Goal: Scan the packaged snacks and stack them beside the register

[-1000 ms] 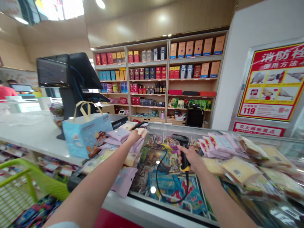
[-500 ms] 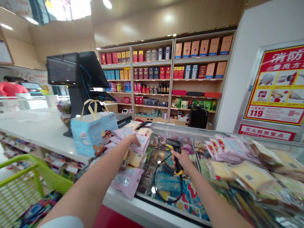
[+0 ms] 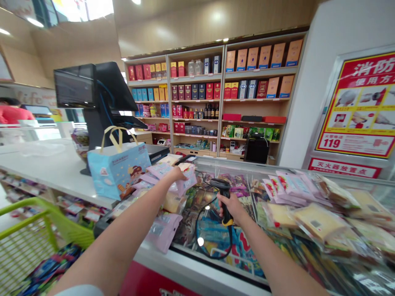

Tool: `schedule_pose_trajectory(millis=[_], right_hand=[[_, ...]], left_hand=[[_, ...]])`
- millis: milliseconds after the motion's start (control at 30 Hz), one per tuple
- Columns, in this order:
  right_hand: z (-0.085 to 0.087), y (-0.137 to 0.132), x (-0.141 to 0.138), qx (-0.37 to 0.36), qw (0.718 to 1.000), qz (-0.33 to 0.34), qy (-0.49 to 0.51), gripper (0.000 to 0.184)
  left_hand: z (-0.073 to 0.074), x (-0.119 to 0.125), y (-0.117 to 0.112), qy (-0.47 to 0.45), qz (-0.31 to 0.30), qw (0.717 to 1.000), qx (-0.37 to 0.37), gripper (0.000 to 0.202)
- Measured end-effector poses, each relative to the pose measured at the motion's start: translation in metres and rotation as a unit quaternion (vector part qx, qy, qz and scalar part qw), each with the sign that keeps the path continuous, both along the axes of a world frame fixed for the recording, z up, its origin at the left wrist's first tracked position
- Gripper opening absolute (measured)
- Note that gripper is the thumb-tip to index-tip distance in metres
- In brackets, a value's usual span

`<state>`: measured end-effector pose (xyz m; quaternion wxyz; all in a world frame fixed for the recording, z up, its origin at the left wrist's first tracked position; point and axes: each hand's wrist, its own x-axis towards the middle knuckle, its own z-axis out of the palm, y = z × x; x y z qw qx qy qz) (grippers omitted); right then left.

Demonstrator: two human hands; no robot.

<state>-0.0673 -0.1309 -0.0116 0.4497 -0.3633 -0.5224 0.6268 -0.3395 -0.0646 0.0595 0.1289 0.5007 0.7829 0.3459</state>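
Observation:
My right hand [image 3: 231, 207] is wrapped around the handle of a black and yellow barcode scanner [image 3: 226, 213], held above the glass counter. A black cable loops down from it. My left hand [image 3: 177, 174] is closed on the edge of a pale pink snack packet [image 3: 190, 181] on the left pile; its fingertips are partly hidden. Under and around that hand lie more pink packets [image 3: 163, 232] and bread slices in clear wrappers [image 3: 172, 202]. To the right of the scanner sits a second pile, with pink packets [image 3: 293, 187] and wrapped bread [image 3: 319, 222].
A blue gift bag [image 3: 119, 168] stands left of the packets, before a black checkout screen [image 3: 75, 86]. A green shopping basket [image 3: 33, 222] is at lower left. Shelves of boxes [image 3: 197, 78] line the back. A person in red [image 3: 17, 113] is far left.
The pink packet under my left hand has shifted slightly right and up, its edge lifted. My right hand still holds the scanner, a little further left in view. The camera has tilted slightly.

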Motion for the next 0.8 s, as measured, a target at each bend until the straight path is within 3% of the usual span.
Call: schedule_pose_trajectory(millis=[67,133,200,300,400,500,600,733,800], right_hand=[[0.000,0.001,0.001,0.003,1.000,0.008,0.007,0.043],[0.000,0.001,0.001,0.006,1.000,0.017,0.009,0.042],[0.000,0.000,0.001,0.007,1.000,0.023,0.011,0.039],[-0.001,0.000,0.002,0.001,1.000,0.022,0.010,0.036],[-0.001,0.001,0.003,-0.010,1.000,0.014,0.001,0.034],[0.001,0.002,0.004,-0.017,1.000,0.010,0.004,0.031],[0.002,0.001,0.004,-0.034,0.999,0.018,-0.005,0.028],[0.002,-0.001,0.001,-0.079,0.996,0.030,-0.031,0.030],[0.001,0.000,-0.001,-0.087,0.995,0.030,-0.032,0.032]], left_hand=[[-0.002,0.017,0.001,-0.083,0.001,0.996,0.032,0.023],[-0.012,0.038,0.002,-0.175,0.004,0.980,0.094,0.010],[-0.030,0.061,0.002,-0.226,0.017,0.963,0.143,0.016],[-0.054,0.089,0.001,-0.183,0.024,0.972,0.144,0.022],[-0.062,0.104,0.002,-0.093,-0.043,0.988,0.113,0.026],[-0.058,0.108,0.003,-0.093,-0.113,0.987,0.071,0.046],[-0.052,0.102,0.000,-0.129,-0.164,0.976,0.060,0.047],[-0.051,0.084,-0.010,-0.202,-0.266,0.942,0.021,0.066],[-0.052,0.077,-0.014,-0.196,-0.315,0.929,-0.003,0.076]])
